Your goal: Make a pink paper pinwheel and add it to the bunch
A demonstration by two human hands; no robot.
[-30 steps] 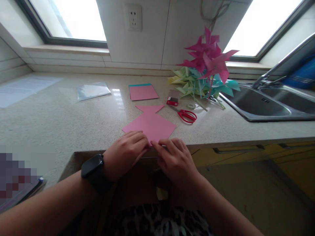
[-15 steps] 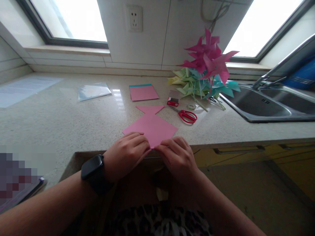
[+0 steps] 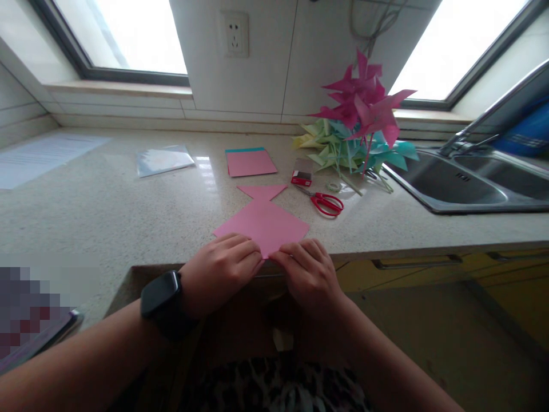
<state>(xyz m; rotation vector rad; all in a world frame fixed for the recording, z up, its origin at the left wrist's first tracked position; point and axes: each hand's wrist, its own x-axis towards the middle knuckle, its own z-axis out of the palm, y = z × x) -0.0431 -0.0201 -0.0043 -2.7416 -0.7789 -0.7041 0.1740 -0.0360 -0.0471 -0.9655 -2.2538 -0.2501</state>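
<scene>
A pink sheet of paper [image 3: 268,220] lies turned like a diamond at the counter's front edge, its near corner toward me. My left hand [image 3: 225,266], with a black watch on the wrist, is closed on the left side of that corner. On the right side of the same corner, my right hand [image 3: 306,269] pinches the paper between thumb and fingers. Just beyond the sheet is a pink paper triangle [image 3: 262,191], its tip meeting or tucked by the sheet's far corner. Red-handled scissors [image 3: 326,204] rest to the right.
Behind lies a stack of pink and blue paper [image 3: 251,162]. A small red box [image 3: 301,173] and a tape roll [image 3: 333,186] sit near the scissors. Paper pinwheels [image 3: 362,103] stand by the sink [image 3: 454,183]. A clear packet [image 3: 165,161] and printed sheet [image 3: 47,154] lie left.
</scene>
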